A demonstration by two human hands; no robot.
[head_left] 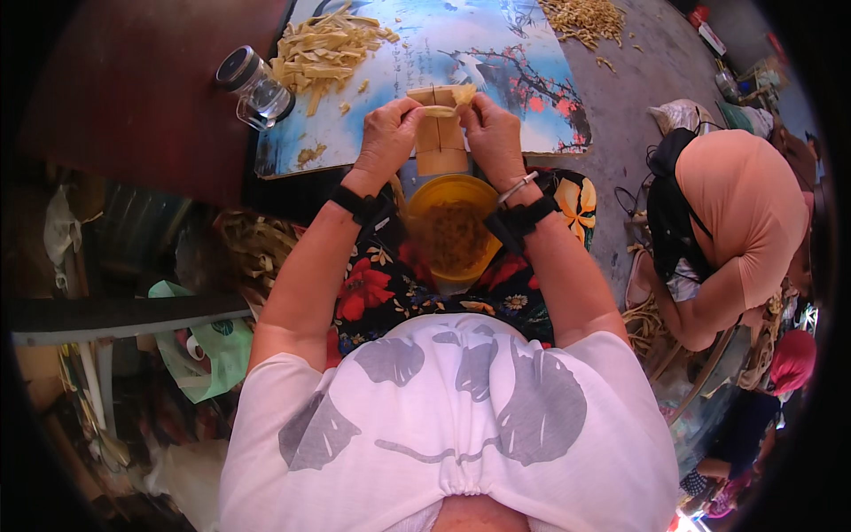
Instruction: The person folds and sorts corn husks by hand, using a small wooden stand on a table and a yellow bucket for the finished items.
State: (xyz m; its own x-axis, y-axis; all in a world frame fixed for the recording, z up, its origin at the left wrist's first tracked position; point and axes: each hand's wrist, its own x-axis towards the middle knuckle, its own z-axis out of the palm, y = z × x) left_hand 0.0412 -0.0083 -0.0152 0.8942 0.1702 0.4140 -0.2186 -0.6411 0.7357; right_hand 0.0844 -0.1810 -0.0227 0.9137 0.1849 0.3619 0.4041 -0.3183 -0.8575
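A pale yellow strip (pixel 439 112) is stretched between my hands, its right end bunched up. My left hand (pixel 387 137) pinches one end between thumb and fingers. My right hand (pixel 493 133) is closed on the other end. Under the strip is a small light wooden board (pixel 441 158), with a thin dark line like a wire or thread running along its middle. The strip crosses this board. Below it, between my knees, stands a yellow bucket (pixel 455 181) with brownish-yellow bits (pixel 450 232) inside, too blurred to name.
A picture-printed tabletop (pixel 412 66) lies ahead, bearing a pile of pale strips (pixel 328 49) and a lidded glass mug (pixel 260 87) at left. Small yellow pieces (pixel 585 19) are heaped at the far right. Another person (pixel 740 204) sits close on the right. A green bag (pixel 208 355) hangs at left.
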